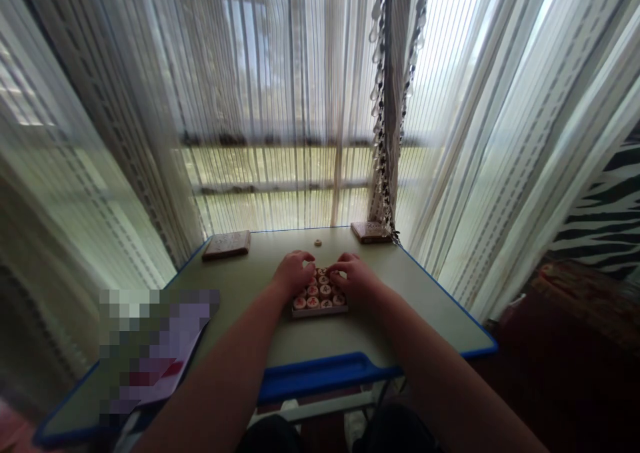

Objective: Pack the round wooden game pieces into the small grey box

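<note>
A shallow white box (320, 311) filled with round wooden chess pieces (313, 302) marked with red and dark characters lies on the table in front of me. My left hand (296, 273) is over the box's left far side, its fingers curved at the pieces there. Over the right far side is my right hand (351, 273), with fingers bent onto the pieces. Whether either hand grips a piece is too small to tell. One single piece (318, 243) lies on the table beyond the box.
The pale table (430, 306) has a blue edge. A wooden box (227, 245) sits at the back left, another (370, 232) at the back right. A purple item (175, 346), partly pixelated, lies at the left. Striped curtains (310, 106) hang behind the table.
</note>
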A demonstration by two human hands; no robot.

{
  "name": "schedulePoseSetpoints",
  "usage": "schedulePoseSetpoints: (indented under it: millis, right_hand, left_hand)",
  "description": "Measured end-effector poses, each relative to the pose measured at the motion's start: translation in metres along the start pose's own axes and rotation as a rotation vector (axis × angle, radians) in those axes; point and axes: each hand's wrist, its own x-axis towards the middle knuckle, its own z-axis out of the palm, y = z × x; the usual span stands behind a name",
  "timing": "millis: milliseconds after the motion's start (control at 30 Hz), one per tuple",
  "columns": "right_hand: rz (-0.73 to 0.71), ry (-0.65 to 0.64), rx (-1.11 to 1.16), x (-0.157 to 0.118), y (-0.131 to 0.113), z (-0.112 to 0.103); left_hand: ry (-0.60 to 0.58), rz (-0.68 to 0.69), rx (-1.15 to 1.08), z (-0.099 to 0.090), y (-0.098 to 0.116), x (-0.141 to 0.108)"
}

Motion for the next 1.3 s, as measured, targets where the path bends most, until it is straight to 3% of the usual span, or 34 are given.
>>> schedulePoseSetpoints:
  millis: [300,467,967,1167,1300]
  right_hand:
    - [-0.021,-0.016,-0.006,-0.001,-0.002,-0.002]
    - [-0.013,0.001,-0.007,-0.001,-0.002,-0.003]
    - [0.031,0.044,-0.034,0.000,0.000,-0.004]
    - [0.141,0.077,-0.162,0.012,0.021,0.007]
    - [0.148,0.063,-0.149,0.016,0.030,0.013]
  left_hand:
    - [0.086,-0.221,-0.145,-0.004,-0.010,0.006]
    - [0.067,-0.310,-0.210,-0.002,-0.016,0.008]
    - [0.059,-0.252,-0.220,0.001,-0.014,0.006]
    - [0.021,-0.344,-0.351,0.003,-0.017,0.008]
    - [-0.130,-0.414,-0.453,-0.003,-0.012,0.009]
